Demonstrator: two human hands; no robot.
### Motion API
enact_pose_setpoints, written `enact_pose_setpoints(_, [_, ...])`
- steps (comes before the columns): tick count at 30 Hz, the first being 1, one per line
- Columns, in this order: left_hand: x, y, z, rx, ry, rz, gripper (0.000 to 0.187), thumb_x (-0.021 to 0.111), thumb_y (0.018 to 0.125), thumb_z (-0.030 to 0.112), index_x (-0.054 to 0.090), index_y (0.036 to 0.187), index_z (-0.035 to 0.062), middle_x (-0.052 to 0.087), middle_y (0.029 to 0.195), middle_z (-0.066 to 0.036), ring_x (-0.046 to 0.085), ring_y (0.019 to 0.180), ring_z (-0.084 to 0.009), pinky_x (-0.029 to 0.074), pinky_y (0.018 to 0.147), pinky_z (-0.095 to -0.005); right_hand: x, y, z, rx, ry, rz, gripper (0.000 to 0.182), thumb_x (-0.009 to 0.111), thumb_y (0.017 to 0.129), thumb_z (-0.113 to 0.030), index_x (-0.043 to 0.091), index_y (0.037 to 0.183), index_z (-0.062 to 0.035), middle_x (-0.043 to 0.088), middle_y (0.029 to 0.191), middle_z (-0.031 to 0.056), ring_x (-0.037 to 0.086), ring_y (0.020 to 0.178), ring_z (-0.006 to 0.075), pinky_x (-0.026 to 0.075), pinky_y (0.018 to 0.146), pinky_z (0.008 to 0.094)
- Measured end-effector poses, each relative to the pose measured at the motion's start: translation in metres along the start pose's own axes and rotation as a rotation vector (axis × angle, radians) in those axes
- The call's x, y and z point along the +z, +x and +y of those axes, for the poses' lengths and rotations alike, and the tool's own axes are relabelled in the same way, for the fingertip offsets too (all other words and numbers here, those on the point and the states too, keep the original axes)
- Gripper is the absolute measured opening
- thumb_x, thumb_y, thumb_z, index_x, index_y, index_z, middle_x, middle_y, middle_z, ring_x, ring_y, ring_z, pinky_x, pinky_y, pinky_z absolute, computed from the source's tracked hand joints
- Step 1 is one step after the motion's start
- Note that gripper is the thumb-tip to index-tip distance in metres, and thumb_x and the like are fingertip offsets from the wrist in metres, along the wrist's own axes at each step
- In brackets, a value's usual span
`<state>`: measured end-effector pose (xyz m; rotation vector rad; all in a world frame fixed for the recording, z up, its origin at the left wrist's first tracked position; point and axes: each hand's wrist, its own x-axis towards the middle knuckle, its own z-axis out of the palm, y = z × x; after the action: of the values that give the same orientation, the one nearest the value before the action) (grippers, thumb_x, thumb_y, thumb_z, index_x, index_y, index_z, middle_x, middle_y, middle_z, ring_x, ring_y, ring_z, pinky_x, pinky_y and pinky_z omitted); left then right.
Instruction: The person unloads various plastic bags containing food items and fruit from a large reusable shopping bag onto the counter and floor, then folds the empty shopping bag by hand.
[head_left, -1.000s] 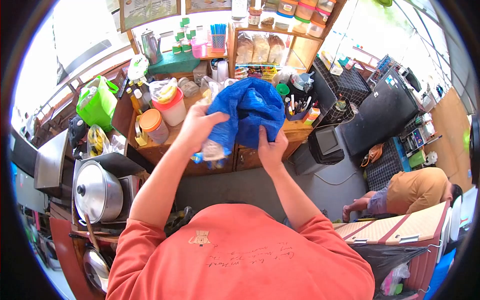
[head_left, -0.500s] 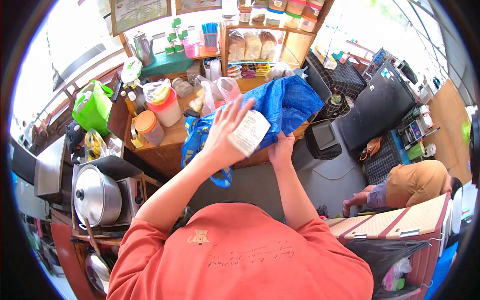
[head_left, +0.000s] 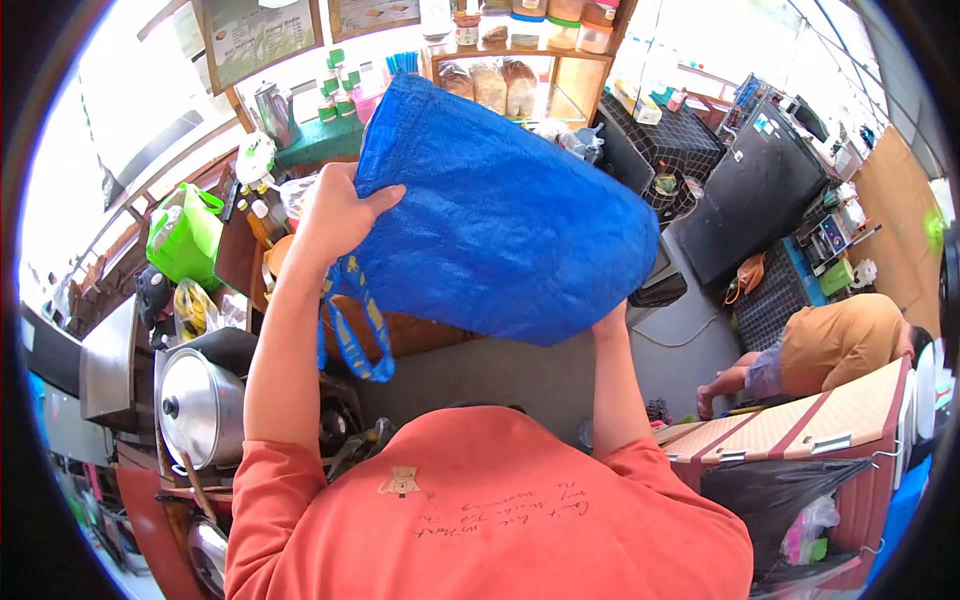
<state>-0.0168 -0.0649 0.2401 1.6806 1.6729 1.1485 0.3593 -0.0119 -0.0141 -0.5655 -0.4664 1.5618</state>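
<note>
A large blue woven bag [head_left: 490,210] is held up in front of me, spread wide between both hands. My left hand [head_left: 345,215] is closed on the bag's left edge, with the thumb lying over the blue material. A blue strap [head_left: 365,330] with yellow marks hangs in a loop below that hand. My right hand [head_left: 612,318] is at the bag's lower right, its fingers hidden behind the material. The bag covers much of the wooden counter. The white paper is out of sight.
A silver pot [head_left: 203,408] stands at the left, below a green bag [head_left: 186,235]. Bread loaves [head_left: 490,85] sit in the shelf behind the bag. A dark fridge [head_left: 750,190] is at the right. Another person [head_left: 840,345] bends over near a cream-and-maroon box [head_left: 790,410].
The bag has been lifted and spread out toward me. My left hand moved left onto its edge, and the paper beside it no longer shows. My right hand moved right.
</note>
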Motion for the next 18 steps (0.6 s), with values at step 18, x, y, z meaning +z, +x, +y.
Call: enact_pose_setpoints(18, [-0.022,0.003,-0.082,-0.018,-0.857,0.040,0.018,0.068,0.094,0.007,0.067,0.111,0.0007,0.072,0.112,-0.009,0.068,0.088,-0.0147,0.057,0.080,-0.0333,-0.065,-0.057,0.109,0.609,0.153,0.060,0.087,0.047,0.093,-0.076,0.044,0.150,-0.0100,0.051,0.148,0.0149,0.050,0.131,0.0362,0.034,0.113,0.0590])
